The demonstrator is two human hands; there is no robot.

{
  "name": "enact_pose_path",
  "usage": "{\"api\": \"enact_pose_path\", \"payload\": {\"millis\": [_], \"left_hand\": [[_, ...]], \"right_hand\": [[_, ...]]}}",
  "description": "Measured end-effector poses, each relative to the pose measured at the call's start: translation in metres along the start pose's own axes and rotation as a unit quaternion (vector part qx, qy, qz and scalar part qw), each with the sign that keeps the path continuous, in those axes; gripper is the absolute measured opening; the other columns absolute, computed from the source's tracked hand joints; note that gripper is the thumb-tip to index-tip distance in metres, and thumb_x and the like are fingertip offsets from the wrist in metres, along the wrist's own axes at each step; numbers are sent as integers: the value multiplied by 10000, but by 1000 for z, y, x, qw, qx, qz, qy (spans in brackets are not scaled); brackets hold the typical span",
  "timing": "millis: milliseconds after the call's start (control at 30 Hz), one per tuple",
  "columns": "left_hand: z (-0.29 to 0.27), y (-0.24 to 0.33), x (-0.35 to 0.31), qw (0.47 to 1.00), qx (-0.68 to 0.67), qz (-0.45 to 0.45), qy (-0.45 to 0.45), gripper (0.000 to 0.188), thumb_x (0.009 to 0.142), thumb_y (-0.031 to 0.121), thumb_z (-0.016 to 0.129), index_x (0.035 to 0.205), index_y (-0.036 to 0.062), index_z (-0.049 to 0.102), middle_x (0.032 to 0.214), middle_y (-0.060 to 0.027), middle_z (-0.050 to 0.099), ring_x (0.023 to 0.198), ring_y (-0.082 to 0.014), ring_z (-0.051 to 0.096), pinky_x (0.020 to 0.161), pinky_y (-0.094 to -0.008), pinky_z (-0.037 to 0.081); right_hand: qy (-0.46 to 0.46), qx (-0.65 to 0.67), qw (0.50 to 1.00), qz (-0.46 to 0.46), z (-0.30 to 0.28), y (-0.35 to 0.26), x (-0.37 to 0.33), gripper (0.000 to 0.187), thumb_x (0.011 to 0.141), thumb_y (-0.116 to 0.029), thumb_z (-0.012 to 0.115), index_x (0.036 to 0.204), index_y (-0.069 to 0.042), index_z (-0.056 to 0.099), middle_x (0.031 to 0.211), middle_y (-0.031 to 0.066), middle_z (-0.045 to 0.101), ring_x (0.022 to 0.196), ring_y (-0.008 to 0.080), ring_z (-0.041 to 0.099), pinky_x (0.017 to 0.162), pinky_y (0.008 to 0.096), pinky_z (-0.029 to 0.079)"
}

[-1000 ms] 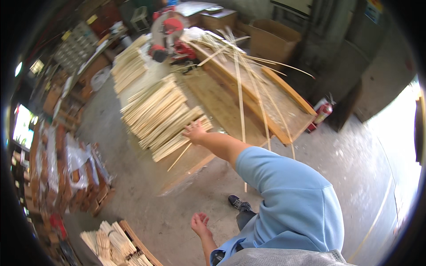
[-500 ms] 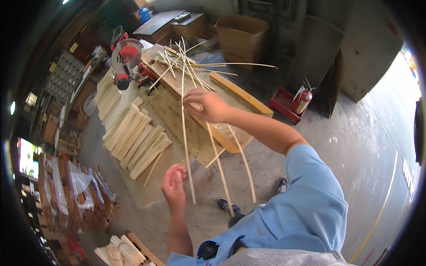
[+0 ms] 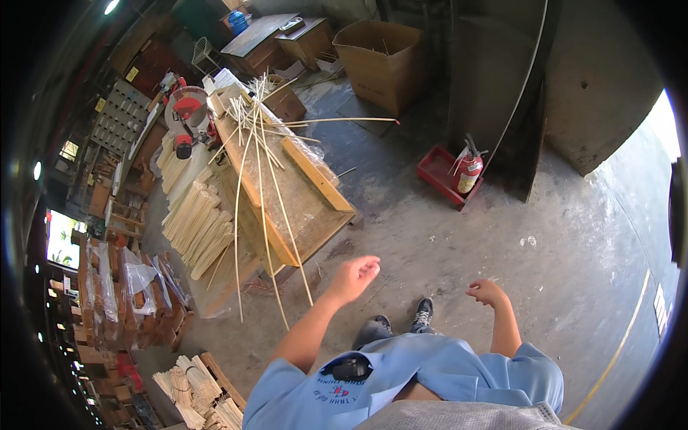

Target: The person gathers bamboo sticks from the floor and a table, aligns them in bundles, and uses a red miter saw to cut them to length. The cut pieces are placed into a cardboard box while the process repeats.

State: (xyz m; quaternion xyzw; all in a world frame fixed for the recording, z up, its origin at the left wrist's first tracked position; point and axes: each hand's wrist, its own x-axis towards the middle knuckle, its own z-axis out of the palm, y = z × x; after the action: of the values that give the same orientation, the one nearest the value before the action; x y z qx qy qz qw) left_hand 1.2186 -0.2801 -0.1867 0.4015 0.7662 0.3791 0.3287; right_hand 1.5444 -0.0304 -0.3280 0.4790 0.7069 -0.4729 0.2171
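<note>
My left hand [image 3: 355, 279] is over the floor just past the near corner of the workbench, its fingers curled in with nothing visible in them. My right hand [image 3: 488, 292] hangs in the air to the right of my shoes, empty, its fingers loosely bent and partly apart. Left of my left hand, long thin pale wood strips [image 3: 261, 193] lie across the workbench [image 3: 315, 208]. Their near ends stick out past its edge, and neither hand touches them. Their far ends cross in a loose heap.
Shorter strips [image 3: 197, 229] lie stacked left of the bench, below a red miter saw [image 3: 188, 107]. A carton [image 3: 380, 68] stands behind. A fire extinguisher [image 3: 469, 172] sits in a red tray [image 3: 438, 172] on the right. More strip bundles [image 3: 197, 390] are at lower left.
My right hand has left the long strips and come down to my right side. My left hand has moved right and its fingers have curled. The view has shifted, and the bench appears farther left.
</note>
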Motion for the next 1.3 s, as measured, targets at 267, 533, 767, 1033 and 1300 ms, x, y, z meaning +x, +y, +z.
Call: {"api": "enact_pose_path", "payload": {"millis": [267, 533, 767, 1033, 1300], "left_hand": [[-38, 22, 173, 979, 57, 82, 175, 319, 949, 205, 679, 1192, -2, 666, 941, -117, 737, 799, -225, 707, 735, -344, 559], [-136, 10, 348, 941, 94, 107, 307, 293, 942, 210, 679, 1151, 4, 691, 960, -138, 740, 772, -231, 697, 735, -354, 557], [-185, -14, 382, 916, -157, -28, 369, 270, 989, 170, 639, 1195, -2, 670, 956, -79, 728, 781, -141, 673, 704, -278, 546], [-149, 20, 376, 892, -384, -22, 238, 393, 1004, 150, 626, 1360, -3, 561, 1199, -128, 682, 991, -199, 686, 842, -308, 571], [-53, 39, 526, 736, -615, -138, 248, 694, 1014, 251, 630, 1584, 101, 263, 1558, -188, 391, 1318, -283, 543, 1098, -402, 456]], "right_hand": [[92, 105, 960, -244, -102, -108, 49, 427, 938, -296, 690, 1252, -8, 650, 1116, 150, 719, 1008, 217, 683, 871, 341, 538], [74, 159, 984, -22, -174, -117, 207, 323, 940, -307, 691, 1129, -47, 670, 949, 80, 692, 786, 181, 658, 653, 332, 535], [-66, 189, 979, 20, -225, -178, 286, 307, 924, -382, 693, 1002, -86, 669, 835, 44, 649, 678, 174, 639, 563, 343, 523], [-195, 14, 976, -92, -233, -389, 475, 232, 912, -264, 682, 1001, -52, 717, 761, 70, 667, 583, 171, 633, 449, 320, 507], [-148, -244, 954, -93, -235, -517, 573, 237, 912, -300, 672, 994, -78, 688, 730, 39, 652, 566, 168, 618, 479, 324, 510]]}}
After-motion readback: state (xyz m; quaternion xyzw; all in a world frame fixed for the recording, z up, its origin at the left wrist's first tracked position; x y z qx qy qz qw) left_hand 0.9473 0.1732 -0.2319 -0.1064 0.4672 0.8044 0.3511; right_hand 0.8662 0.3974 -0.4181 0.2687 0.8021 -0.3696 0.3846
